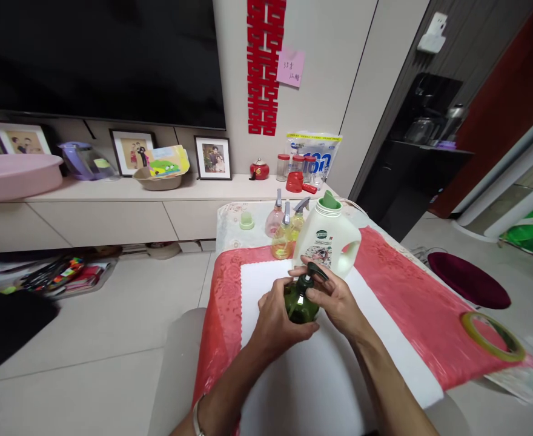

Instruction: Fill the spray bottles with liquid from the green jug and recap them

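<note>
A dark green pump bottle is held upright above the white sheet. My left hand wraps round the bottle's body from the left. At its black pump head, the fingers of my right hand close round the collar and nozzle. Just beyond my hands stands a large white jug with its mouth uncapped and a green spout showing. Beside the jug are spray bottles, one pink and one yellow. A pale green cap lies at the table's back left.
Red plastic covers the table, with a roll of tape at the right edge. Behind, a long cabinet carries framed photos, a red pot, jars and a large bag. A dark red stool stands at right.
</note>
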A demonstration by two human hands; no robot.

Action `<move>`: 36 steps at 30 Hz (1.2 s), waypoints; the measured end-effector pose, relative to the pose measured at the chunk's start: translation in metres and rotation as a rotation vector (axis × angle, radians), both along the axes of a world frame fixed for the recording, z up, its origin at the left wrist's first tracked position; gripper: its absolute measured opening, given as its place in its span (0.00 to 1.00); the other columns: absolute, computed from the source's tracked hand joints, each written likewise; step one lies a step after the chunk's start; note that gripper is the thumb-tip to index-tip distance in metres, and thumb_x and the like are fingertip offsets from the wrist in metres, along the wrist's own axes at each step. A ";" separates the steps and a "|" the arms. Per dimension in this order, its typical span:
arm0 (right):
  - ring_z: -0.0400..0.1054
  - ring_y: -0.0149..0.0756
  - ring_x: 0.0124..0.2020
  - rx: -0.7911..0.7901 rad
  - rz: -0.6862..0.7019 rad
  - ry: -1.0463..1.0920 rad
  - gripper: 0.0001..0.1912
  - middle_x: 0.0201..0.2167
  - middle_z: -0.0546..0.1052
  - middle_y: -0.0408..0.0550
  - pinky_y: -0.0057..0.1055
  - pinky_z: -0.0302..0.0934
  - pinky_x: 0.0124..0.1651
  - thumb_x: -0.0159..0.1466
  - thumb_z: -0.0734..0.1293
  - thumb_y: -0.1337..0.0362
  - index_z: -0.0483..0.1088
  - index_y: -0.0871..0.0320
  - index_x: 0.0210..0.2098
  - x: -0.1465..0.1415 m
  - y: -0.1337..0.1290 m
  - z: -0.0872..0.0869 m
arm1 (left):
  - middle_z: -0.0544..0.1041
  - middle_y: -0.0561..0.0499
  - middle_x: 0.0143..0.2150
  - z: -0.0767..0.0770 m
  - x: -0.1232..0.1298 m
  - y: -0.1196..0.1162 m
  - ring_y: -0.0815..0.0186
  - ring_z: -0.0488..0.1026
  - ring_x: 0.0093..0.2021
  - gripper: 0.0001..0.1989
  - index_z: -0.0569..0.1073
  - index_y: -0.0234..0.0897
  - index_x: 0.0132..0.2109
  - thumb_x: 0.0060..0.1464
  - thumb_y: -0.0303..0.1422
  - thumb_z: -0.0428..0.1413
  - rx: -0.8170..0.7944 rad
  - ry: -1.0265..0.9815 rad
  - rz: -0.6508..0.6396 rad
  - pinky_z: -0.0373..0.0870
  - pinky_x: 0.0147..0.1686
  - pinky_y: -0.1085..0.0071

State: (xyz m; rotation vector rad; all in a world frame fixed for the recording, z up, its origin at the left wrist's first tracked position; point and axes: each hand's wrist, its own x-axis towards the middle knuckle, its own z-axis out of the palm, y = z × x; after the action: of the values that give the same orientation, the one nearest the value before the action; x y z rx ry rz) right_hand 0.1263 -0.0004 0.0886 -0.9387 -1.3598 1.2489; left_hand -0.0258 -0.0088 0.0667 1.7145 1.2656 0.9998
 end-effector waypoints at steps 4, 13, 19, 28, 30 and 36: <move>0.70 0.45 0.51 0.060 -0.247 -0.213 0.24 0.51 0.75 0.51 0.46 0.64 0.57 0.55 0.74 0.61 0.75 0.53 0.52 -0.011 -0.007 0.000 | 0.78 0.44 0.49 -0.009 0.010 -0.002 0.47 0.76 0.52 0.37 0.63 0.41 0.54 0.34 0.33 0.67 0.072 0.105 0.184 0.61 0.59 0.43; 0.74 0.45 0.48 0.050 -0.078 -0.023 0.27 0.43 0.80 0.51 0.45 0.67 0.54 0.56 0.73 0.53 0.73 0.55 0.52 0.002 -0.005 -0.001 | 0.79 0.48 0.49 0.007 -0.013 0.004 0.56 0.78 0.44 0.38 0.65 0.42 0.56 0.36 0.30 0.67 -0.177 -0.142 -0.213 0.74 0.40 0.64; 0.75 0.45 0.48 0.036 0.025 0.024 0.20 0.45 0.80 0.51 0.47 0.66 0.56 0.58 0.73 0.53 0.76 0.54 0.47 0.014 -0.010 0.005 | 0.78 0.51 0.42 0.021 -0.014 0.004 0.59 0.76 0.38 0.38 0.65 0.41 0.55 0.34 0.31 0.67 -0.195 -0.008 -0.263 0.73 0.35 0.66; 0.73 0.45 0.51 0.286 -0.509 0.142 0.17 0.49 0.77 0.51 0.50 0.67 0.55 0.64 0.69 0.56 0.72 0.51 0.51 0.050 -0.008 0.045 | 0.75 0.45 0.53 0.001 -0.012 -0.003 0.46 0.72 0.55 0.40 0.64 0.43 0.56 0.33 0.31 0.68 -0.125 0.127 -0.055 0.68 0.54 0.49; 0.73 0.44 0.50 0.285 -0.524 -0.117 0.17 0.50 0.77 0.52 0.47 0.67 0.53 0.65 0.67 0.56 0.71 0.51 0.52 0.066 -0.005 0.044 | 0.74 0.44 0.55 -0.002 -0.016 0.001 0.46 0.71 0.56 0.41 0.62 0.43 0.58 0.35 0.32 0.67 -0.120 0.100 0.024 0.68 0.55 0.49; 0.73 0.46 0.42 0.213 -0.229 -0.751 0.11 0.39 0.80 0.50 0.44 0.66 0.46 0.60 0.67 0.61 0.78 0.52 0.42 0.059 -0.009 -0.026 | 0.72 0.43 0.57 -0.023 -0.017 0.019 0.49 0.70 0.58 0.40 0.60 0.40 0.58 0.37 0.33 0.65 -0.003 0.023 0.244 0.65 0.58 0.49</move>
State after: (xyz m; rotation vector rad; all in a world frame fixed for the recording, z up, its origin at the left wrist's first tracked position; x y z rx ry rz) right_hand 0.1856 -0.0096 0.0627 -1.4372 -1.8431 0.5641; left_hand -0.0428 0.0105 0.0433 1.5996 1.5176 1.1193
